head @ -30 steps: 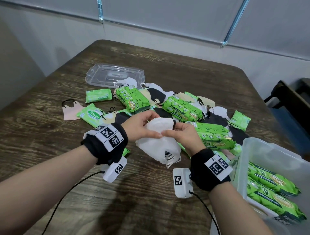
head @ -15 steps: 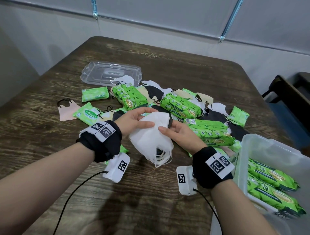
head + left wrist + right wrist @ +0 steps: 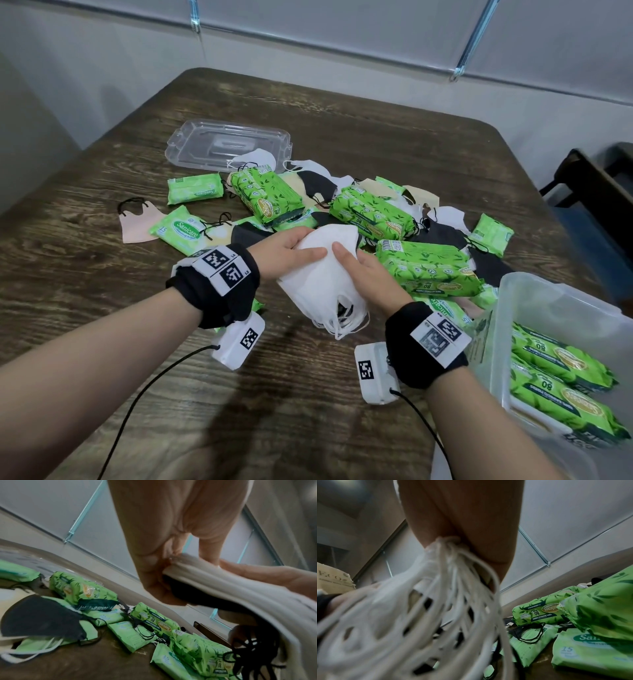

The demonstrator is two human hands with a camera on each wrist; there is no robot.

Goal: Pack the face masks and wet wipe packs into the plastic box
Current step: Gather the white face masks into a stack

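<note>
Partly hidden, both hands grip a mask stack (image 3: 320,274).

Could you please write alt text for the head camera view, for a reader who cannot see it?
Both hands, the left hand and right hand, hold a stack of white face masks above a wooden table. Behind lie green wet wipe packs, loose masks and a clear lid; a plastic box at right holds two packs.

matt white cloth masks (image 3: 318,274), glossy green plastic wipe packs (image 3: 428,270), clear plastic box (image 3: 548,308), grainy wood table (image 3: 102,274)
</note>
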